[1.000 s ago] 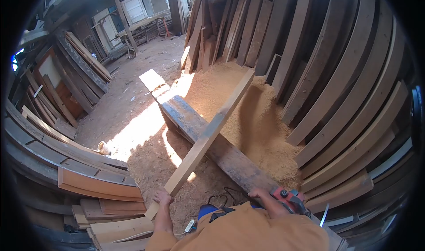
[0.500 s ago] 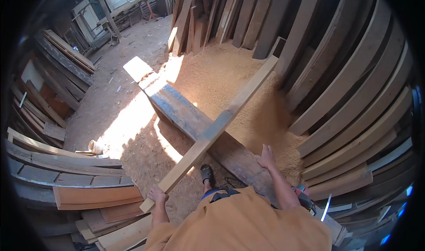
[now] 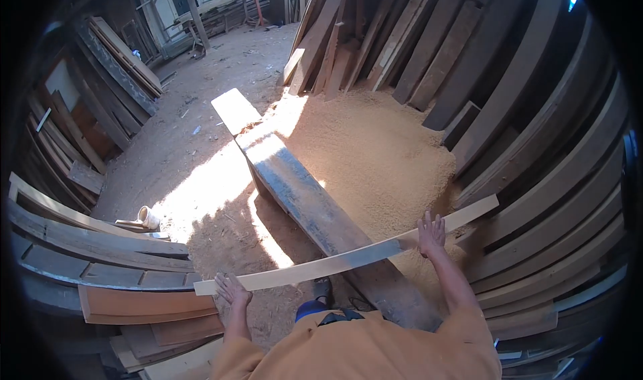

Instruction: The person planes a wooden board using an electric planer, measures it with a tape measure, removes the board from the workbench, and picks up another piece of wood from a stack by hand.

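Observation:
A long pale wooden plank [image 3: 301,273] lies crosswise over a low, worn bench beam [image 3: 315,206], with a greyish patch near its right half. My left hand [image 3: 232,290] rests on the plank's left end, its fingers stretched out over the wood. Toward the other end, my right hand [image 3: 431,235] lies flat against the plank with fingers spread and pointing away from me. Neither hand visibly wraps round the wood. Part of a foot in a dark shoe [image 3: 323,290] shows below the plank.
Sawdust [image 3: 375,159] is heaped beyond the bench. Many boards [image 3: 462,65] lean at the right and back. Stacked timber and a brown panel [image 3: 147,304] lie at the left, near a pale bucket [image 3: 147,216]. A sunlit dirt floor [image 3: 201,179] stretches to the left.
The plank has swung from a steep diagonal to nearly crosswise, its far end coming toward me. My right hand has moved from above the bench onto the plank; my left hand's fingers have straightened.

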{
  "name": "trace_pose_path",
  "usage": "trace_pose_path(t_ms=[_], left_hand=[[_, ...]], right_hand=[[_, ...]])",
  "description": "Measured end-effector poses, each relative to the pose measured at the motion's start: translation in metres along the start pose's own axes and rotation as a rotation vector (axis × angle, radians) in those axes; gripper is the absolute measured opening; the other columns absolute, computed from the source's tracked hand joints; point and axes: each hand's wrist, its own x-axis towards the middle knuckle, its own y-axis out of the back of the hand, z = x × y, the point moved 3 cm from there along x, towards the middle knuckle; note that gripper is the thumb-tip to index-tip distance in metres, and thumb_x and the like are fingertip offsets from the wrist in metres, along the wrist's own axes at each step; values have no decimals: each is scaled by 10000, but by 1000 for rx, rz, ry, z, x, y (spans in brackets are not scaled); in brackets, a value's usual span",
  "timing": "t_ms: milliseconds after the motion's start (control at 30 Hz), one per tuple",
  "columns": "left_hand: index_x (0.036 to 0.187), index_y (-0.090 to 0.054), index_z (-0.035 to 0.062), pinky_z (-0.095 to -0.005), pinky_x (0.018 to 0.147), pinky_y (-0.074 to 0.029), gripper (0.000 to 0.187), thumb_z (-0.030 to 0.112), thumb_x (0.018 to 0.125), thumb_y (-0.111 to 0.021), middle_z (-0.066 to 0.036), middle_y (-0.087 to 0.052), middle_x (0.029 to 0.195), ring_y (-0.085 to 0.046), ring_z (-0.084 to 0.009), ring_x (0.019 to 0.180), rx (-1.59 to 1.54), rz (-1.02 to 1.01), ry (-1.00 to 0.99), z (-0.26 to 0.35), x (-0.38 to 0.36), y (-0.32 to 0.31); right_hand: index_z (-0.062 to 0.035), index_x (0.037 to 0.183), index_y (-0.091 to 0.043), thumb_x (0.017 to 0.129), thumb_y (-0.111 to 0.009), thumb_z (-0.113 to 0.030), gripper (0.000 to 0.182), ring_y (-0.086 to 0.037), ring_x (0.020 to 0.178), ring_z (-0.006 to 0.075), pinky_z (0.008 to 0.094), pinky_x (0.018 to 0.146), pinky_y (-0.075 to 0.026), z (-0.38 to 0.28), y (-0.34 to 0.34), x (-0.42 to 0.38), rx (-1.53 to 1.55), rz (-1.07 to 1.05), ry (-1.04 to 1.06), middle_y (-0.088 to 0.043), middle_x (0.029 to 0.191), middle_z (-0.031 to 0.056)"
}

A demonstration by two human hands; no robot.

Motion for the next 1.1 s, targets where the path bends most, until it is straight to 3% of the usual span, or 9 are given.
trace_pose_path(t_ms=[100,200,300,367,467,633,833,933,1100], left_hand=[[1600,-204,114,-581,1247,-48,1053,314,761,-808,-263,-26,1673,34,-428,1562,139,210,-87,-6,60,-36],[1627,-70,113,-542,1256,-72,1128,369,794,-787,-287,-41,1664,32,-444,1555,-98,74,167,21,25,25],[1622,40,107,-492,1261,-107,1180,409,821,-774,-319,-55,1648,-46,-469,1544,-523,379,280,1,53,-56],[1611,-127,123,-485,1165,-331,1081,460,809,-769,-353,-75,1627,-298,-450,1463,-838,207,652,2,56,-112],[1369,-573,163,-496,1114,-402,715,695,934,-374,-81,-585,1407,-499,-359,1335,-1712,-401,1014,65,37,-167],[1026,-620,212,-551,768,-519,430,534,968,-341,-52,-648,1042,-633,-310,950,-2547,-372,758,174,-2,-94],[1016,-618,220,-527,863,-502,499,631,930,-349,-21,-644,1014,-632,-264,974,-2517,-430,371,167,94,-115],[890,-573,218,-442,698,-537,470,648,942,-390,10,-585,800,-624,-207,761,-2380,-269,274,199,125,-37],[1292,-558,156,-422,959,-511,686,723,1000,-304,-53,-634,1152,-624,-245,1080,-2293,-393,-64,275,191,46]], right_hand=[[-61,1426,-476,779,-757,-168,714,-373,1443,390,497,1252,-184,-2,-28,-10,132,75,93,-383,1565,148],[-49,1321,-538,746,-765,-144,625,-490,1322,345,481,1198,-282,-3,-26,-8,160,-4,139,-541,1373,131],[-70,1197,-598,731,-757,-136,496,-548,1204,321,473,1113,-358,-4,-31,-7,217,57,195,-612,1178,105],[-66,1166,-617,731,-752,-151,463,-558,1178,319,464,1080,-377,-5,-21,-14,198,120,205,-623,1156,106],[-64,1146,-632,709,-754,-155,462,-568,1157,323,455,1065,-387,-11,-30,-15,201,146,224,-634,1138,115],[-56,1130,-639,672,-765,-145,483,-569,1172,341,462,1046,-401,-20,-53,-15,167,49,179,-637,1166,138],[-51,1005,-644,575,-834,-232,503,-598,1092,364,476,968,-452,-47,-30,-32,219,61,191,-666,1049,175],[-53,1006,-643,541,-844,-247,543,-633,1005,376,475,935,-462,-64,-14,-49,348,55,199,-681,950,176],[-43,975,-633,488,-874,-284,594,-670,817,428,505,785,-517,-91,21,-63,524,153,203,-677,816,190]])
